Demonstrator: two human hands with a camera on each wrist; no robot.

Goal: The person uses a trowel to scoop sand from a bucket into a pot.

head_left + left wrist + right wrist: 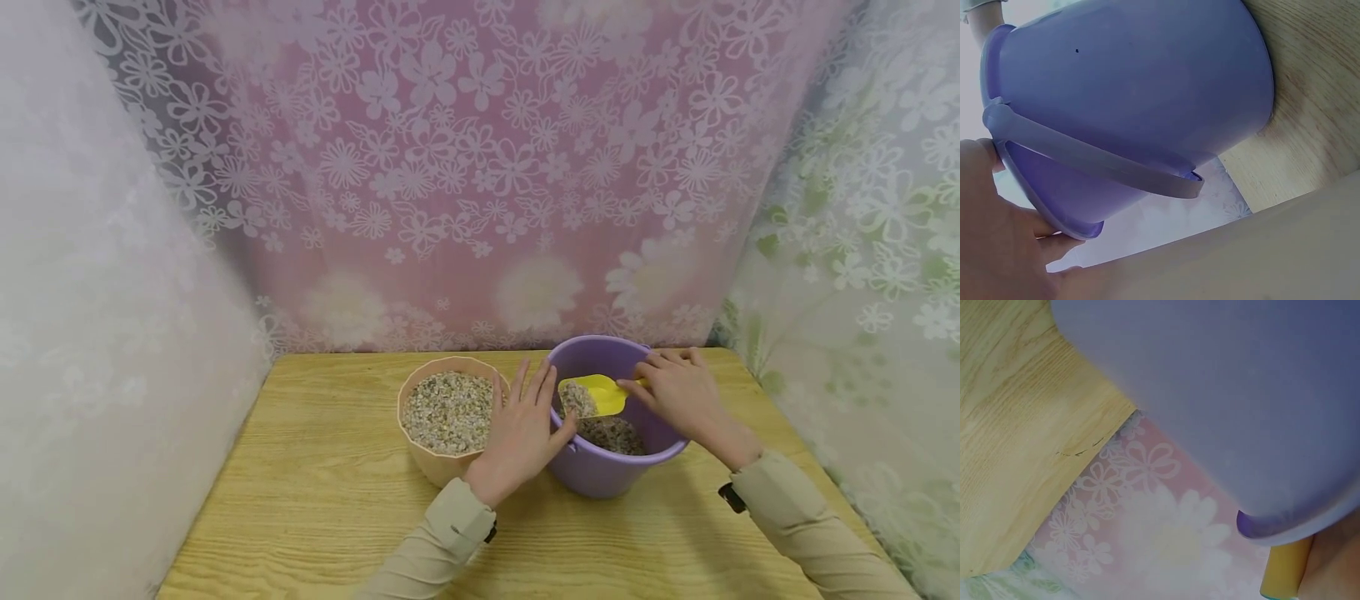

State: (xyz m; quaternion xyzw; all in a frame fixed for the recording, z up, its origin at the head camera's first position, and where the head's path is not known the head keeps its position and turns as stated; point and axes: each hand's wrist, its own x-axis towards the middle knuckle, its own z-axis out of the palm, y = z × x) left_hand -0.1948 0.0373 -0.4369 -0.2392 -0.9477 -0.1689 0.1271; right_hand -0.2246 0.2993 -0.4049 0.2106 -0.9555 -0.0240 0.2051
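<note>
Gravel-filled containers sit side by side on a pale wooden table [315, 500], which is walled in by floral curtains [480, 167]. Largest of the two is a purple bucket [600, 467], standing near the table's far right corner with gravel [618, 435] in its bottom. Touching its left side is a peach pot [435, 462], filled almost to the rim with the same speckled gravel. The left hand [521, 429] rests between them, fingers straight over the pot's edge and thumb hooked on the bucket's rim. The right hand [678, 392] grips the handle of a small yellow scoop [600, 393], held inside the bucket with gravel on its blade. The scoop looks full, so a tilt or a knock on the rim could spill gravel onto the table. The bucket could also tip if the left thumb pulls on it.
</note>
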